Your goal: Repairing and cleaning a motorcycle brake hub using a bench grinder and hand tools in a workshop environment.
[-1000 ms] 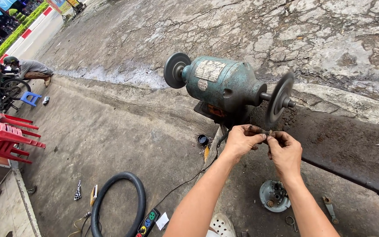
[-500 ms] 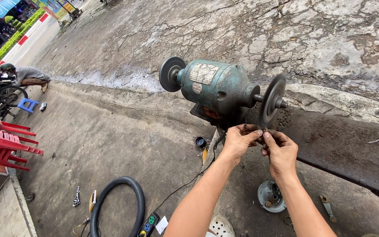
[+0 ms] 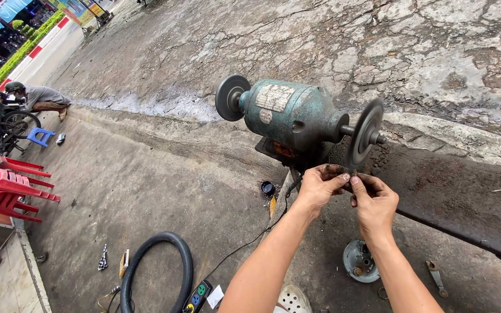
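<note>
A green bench grinder (image 3: 290,119) sits on the pavement, with one wheel on its left end and one on its right (image 3: 365,132). My left hand (image 3: 318,186) and my right hand (image 3: 372,200) meet just below the right wheel. Both pinch a small dark metal part (image 3: 350,175) and hold it up against the wheel's lower edge. The part is mostly hidden by my fingers.
A black tyre tube (image 3: 158,272) and a power strip (image 3: 196,295) lie on the concrete at lower left. A round metal part (image 3: 360,262) and a wrench (image 3: 437,277) lie under my right arm. Red plastic chairs (image 3: 4,185) are stacked at left; a person (image 3: 36,97) crouches beyond.
The view has shifted slightly; the grinder sits a little lower and left in frame. My hands stay together under the right wheel, still holding the small part.
</note>
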